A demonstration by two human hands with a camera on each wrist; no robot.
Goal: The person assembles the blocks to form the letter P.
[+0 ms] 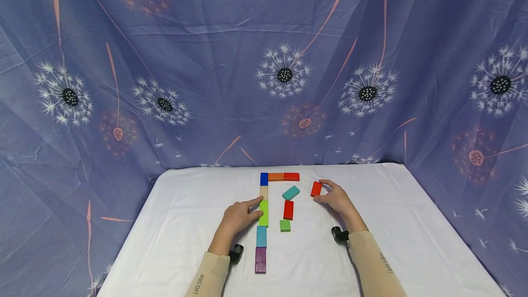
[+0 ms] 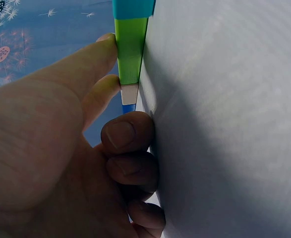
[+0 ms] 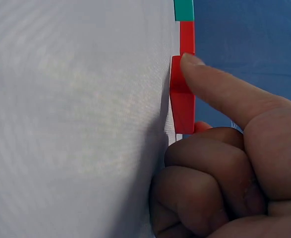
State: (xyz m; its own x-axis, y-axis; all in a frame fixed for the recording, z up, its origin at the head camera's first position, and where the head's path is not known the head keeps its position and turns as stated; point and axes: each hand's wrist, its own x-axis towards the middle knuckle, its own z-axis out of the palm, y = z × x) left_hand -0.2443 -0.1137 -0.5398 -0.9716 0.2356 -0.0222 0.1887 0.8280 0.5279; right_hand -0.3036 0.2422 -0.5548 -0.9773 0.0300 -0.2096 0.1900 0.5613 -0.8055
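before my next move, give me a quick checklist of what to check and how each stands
1. Right hand pinching a red block: ok, thumb and finger at its ends.
2. That block off the white cloth: cannot tell.
3. Left hand at the column: ok, fingertips by the tan block and lime block.
4. Top row in line: ok, dark blue block, orange block, end red block.
5. Pinched block against that row: not ok, apart.
6. Teal block squared to the row: not ok, slanted.
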